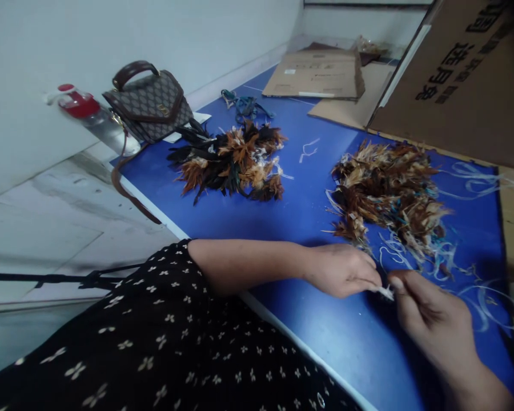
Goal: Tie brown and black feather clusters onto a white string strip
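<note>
My left hand (346, 269) is closed in a pinch on a short bit of white string (385, 293), low over the right part of the blue table. Facing it, my right hand (432, 311) pinches at the same string with thumb and fingers; its fingertips partly hide what they grip. Just beyond both hands lies a pile of brown feathers (385, 182) with some blue-green bits and white strings among them. Loose white string (471, 182) trails out to the right of this pile. A second pile of black and rust-brown feathers (235, 160) rests farther left.
Teal feathers or cord (248, 107) and a loose white thread (308, 150) lie on the blue table (308, 211). A patterned handbag (154, 108) and a red-capped bottle (98, 120) stand at the left edge. Flat cardboard (312, 74) and a large carton (462, 85) occupy the back right.
</note>
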Demonstrator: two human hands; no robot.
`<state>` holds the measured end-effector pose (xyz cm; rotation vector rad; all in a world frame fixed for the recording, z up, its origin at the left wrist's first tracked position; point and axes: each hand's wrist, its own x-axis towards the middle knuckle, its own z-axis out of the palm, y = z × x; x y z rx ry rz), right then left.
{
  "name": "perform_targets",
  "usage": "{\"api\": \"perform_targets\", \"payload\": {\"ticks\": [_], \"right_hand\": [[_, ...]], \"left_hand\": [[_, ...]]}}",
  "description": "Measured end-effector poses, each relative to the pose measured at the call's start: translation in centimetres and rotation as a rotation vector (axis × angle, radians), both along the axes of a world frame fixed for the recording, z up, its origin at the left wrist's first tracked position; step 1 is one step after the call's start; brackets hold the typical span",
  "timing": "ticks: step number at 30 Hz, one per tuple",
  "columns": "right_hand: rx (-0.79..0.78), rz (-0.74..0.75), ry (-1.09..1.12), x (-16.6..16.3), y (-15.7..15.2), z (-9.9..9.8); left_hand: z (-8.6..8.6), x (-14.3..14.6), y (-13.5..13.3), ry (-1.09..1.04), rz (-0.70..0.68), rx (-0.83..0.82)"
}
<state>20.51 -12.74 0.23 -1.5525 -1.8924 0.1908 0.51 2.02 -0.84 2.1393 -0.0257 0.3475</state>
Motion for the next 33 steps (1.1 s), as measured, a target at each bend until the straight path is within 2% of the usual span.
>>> {"api": "perform_targets", "payload": {"ticks": [2,5,7,9,11,12,14,15,16,18,20,21,22,24,26,27,28,30,32,33], "right_hand": [[-0.016,0.023,0.052,-0.3,0.0,0.0],[0.016,0.048,0.099,-1.3,-0.1,-0.2],[0.066,0.08,0.028,-1.7,-0.2,-0.4],[0.121,0.105,-0.093,-1.5,-0.3,-0.5],[0.15,0.095,-0.17,-0.9,-0.3,-0.4],[0.131,0.085,-0.159,-0.5,-0.3,-0.4],[0.021,0.055,-0.046,-0.1,-0.2,-0.3],[-0.041,0.038,0.032,-0.2,-0.1,-0.3],[-0.091,0.025,0.103,-0.3,-0.1,-0.3],[-0.122,0.013,0.168,-0.9,-0.1,-0.4],[-0.055,0.036,0.111,-1.3,-0.1,-0.5],[-0.013,0.049,0.056,-1.3,-0.1,-0.6],[0.021,0.053,0.004,-1.1,-0.1,-0.5],[0.028,0.042,-0.018,-0.5,-0.1,-0.4],[-0.048,0.034,0.051,-0.2,-0.1,-0.2],[-0.084,0.032,0.09,-0.3,-0.1,-0.2],[-0.102,0.029,0.118,-0.6,0.0,-0.2],[-0.095,0.025,0.132,-1.4,0.0,-0.2],[-0.053,0.041,0.102,-2.0,0.0,-0.2],[-0.032,0.051,0.075,-2.0,0.0,-0.2]], "left_hand": [[0.2,0.0,0.1,-0.055,-0.002,-0.197],[-0.1,0.2,-0.2,-0.099,0.198,-0.391],[-0.5,0.3,-0.4,-0.076,0.319,-0.317],[-0.8,0.4,-0.6,-0.023,0.342,-0.124],[-0.8,0.3,-0.6,0.017,0.23,0.024],[-0.8,0.3,-0.6,0.013,0.135,0.04],[-0.6,0.4,-0.4,-0.043,-0.028,-0.044],[-0.5,0.4,-0.4,-0.077,-0.051,-0.12],[-0.4,0.4,-0.4,-0.102,-0.016,-0.194],[-0.4,0.5,-0.5,-0.109,0.163,-0.249],[-0.3,0.4,-0.7,-0.069,0.306,-0.118],[-0.3,0.4,-0.7,-0.033,0.328,-0.011],[-0.2,0.3,-0.7,0.007,0.301,0.091],[0.1,0.1,-0.6,0.054,0.131,0.191],[0.3,0.0,-0.4,0.004,-0.03,0.122],[0.3,0.1,-0.4,-0.043,-0.049,0.047],[0.3,0.1,-0.4,-0.084,-0.008,-0.032],[0.1,0.2,-0.5,-0.101,0.214,-0.125],[-0.1,0.3,-0.7,-0.038,0.398,-0.055],[-0.1,0.2,-0.7,0.006,0.423,0.02]]}}
